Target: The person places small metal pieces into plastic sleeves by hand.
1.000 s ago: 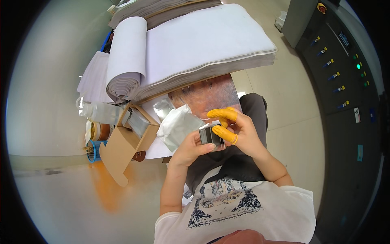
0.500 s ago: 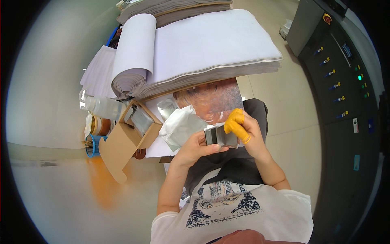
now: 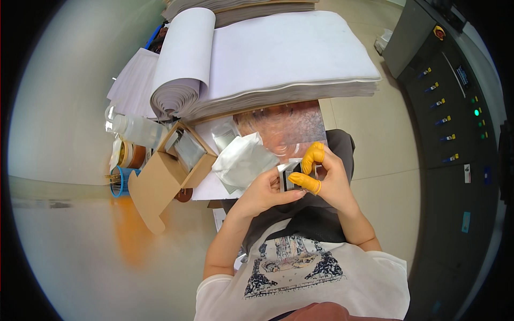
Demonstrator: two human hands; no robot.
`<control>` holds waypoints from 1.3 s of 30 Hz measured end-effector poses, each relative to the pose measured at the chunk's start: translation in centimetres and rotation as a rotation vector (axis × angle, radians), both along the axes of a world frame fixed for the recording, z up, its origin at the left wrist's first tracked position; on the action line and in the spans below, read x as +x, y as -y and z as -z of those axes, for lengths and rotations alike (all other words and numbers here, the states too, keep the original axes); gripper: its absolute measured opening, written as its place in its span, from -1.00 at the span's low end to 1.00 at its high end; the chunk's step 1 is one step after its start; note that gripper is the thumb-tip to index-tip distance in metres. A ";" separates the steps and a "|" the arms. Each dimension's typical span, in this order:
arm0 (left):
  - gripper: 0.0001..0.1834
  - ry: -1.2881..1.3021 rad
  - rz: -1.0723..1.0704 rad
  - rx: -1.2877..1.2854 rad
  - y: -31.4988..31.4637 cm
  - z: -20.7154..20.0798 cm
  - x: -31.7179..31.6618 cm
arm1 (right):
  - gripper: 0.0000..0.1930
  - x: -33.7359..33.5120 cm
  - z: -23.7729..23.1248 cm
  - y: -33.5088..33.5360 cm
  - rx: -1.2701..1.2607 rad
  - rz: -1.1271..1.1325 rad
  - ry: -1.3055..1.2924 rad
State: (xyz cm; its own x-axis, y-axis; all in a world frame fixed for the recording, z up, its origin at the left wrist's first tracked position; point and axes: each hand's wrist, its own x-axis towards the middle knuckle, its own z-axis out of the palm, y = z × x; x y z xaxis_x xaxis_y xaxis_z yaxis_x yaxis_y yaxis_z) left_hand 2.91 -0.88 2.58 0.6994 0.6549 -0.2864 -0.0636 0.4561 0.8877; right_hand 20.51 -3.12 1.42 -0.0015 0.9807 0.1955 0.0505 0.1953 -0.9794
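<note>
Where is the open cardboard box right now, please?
In the head view, the cardboard box sits left of the left hand, between the clear bottle and the white wrapping.

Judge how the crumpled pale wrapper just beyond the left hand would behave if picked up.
The pale wrapper would probably be floppy, since its surface is creased and puckered. It looks thin, so it is likely light for its size. Its soft sheen suggests it might slip a little, though the picture cannot confirm that.
</note>
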 end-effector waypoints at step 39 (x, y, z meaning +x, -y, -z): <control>-0.49 0.006 -0.015 -0.068 0.0 -0.8 0.1 | -0.79 0.7 0.4 0.1 -0.042 -0.091 -0.159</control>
